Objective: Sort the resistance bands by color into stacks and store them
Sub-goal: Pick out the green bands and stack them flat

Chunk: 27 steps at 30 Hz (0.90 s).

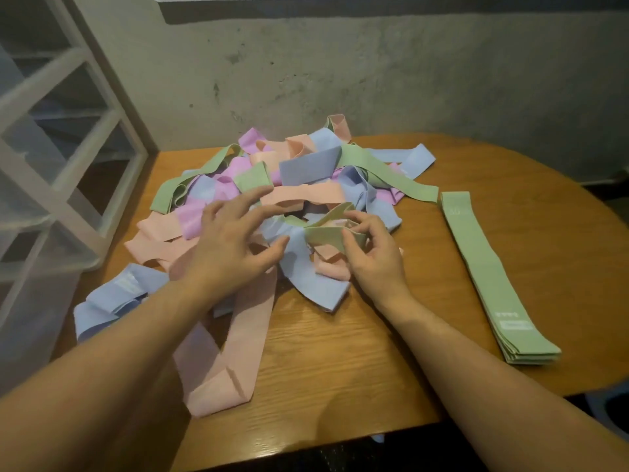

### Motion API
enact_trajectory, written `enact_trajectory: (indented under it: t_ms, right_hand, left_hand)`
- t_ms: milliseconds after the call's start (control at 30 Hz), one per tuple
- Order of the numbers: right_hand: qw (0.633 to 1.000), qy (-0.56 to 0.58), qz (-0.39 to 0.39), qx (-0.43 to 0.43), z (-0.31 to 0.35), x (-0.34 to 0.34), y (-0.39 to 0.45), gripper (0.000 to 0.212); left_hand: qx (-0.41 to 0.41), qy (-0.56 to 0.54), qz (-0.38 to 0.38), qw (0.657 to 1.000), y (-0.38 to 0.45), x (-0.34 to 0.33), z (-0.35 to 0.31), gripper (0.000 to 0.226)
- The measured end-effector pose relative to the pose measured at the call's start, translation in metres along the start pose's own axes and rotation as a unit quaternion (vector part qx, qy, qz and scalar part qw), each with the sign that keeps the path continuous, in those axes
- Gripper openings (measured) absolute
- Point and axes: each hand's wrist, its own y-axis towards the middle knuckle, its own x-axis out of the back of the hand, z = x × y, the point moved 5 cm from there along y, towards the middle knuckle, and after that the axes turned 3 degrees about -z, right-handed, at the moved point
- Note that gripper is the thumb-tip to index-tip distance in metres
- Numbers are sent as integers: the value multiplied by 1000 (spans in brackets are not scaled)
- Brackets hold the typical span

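A tangled pile of resistance bands (pixel 306 172) in green, blue, pink and purple covers the middle of the wooden table (pixel 340 362). My right hand (pixel 374 257) pinches a green band (pixel 323 233) at the pile's near side, fingers curled round its fold. My left hand (pixel 231 243) hovers over the pile with fingers spread and holds nothing. To the right lies a neat stack of green bands (pixel 490 277), laid flat and lengthwise. A long pink band (pixel 231 349) trails toward me, and a blue band (pixel 112 301) lies at the near left.
White clear-fronted storage drawers (pixel 51 158) stand at the left beside the table. A grey concrete wall (pixel 374 80) runs behind the table. Bare wood shows between the pile and the green stack, and along the near edge.
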Motion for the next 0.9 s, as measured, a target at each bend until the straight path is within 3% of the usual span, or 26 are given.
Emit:
enact_trajectory:
  t_ms: [100,233,367,500,667,800,900]
  right_hand:
    - [997,55,-20,-40,-8,2,0,11]
    - [987,98,-87,-91,-16,13,2,16]
    - [984,111,-78,-116,-16,13,3,41]
    - [983,118,-84,-113,-18,16,4,37]
    - [996,27,-80,-40,-8,9,2,11]
    - [988,-141,-17,-52,-13,-1,1,38]
    - [976,-214,20,17,-7,-7,-1,54]
  left_hand:
    - [-37,9,43,998,14,-11,-26,52]
    - [-35,50,115,992,19,-36,-38,47]
    - [-88,29,102,990,16,-35,-41,36]
    - [-105,-44,94,989,8,-22,-28,36]
    - [-87,-38,66,993,-4,-10,-8,32]
    - [-6,-91,63,994,-10,-1,9,30]
    - [67,-97,54,992,-17,3,27,26]
